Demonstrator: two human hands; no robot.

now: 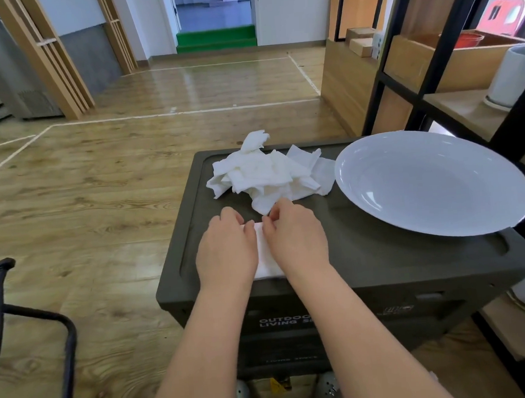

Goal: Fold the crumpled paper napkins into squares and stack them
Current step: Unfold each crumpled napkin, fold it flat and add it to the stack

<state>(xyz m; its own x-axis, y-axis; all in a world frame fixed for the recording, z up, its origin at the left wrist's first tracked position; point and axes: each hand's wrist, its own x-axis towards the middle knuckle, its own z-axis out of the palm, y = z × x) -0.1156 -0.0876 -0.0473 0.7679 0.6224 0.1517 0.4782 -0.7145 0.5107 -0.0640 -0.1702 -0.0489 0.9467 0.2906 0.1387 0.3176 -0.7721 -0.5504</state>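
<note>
In the head view, both hands lie on one napkin (266,257) at the near middle of the dark box lid that serves as the surface (381,253). The left hand (226,250) presses it flat, fingers curled lightly at its far edge; the right hand (296,240) seems to pinch that same far edge between thumb and fingertip. To fold it well, I would line the edges up before creasing, then run the fingers outward along the fold. The napkin is white, thin and mostly hidden under the hands. The crumpled pile (262,174) waits just beyond, touching nothing of the hands, beside a white plate (432,185).
</note>
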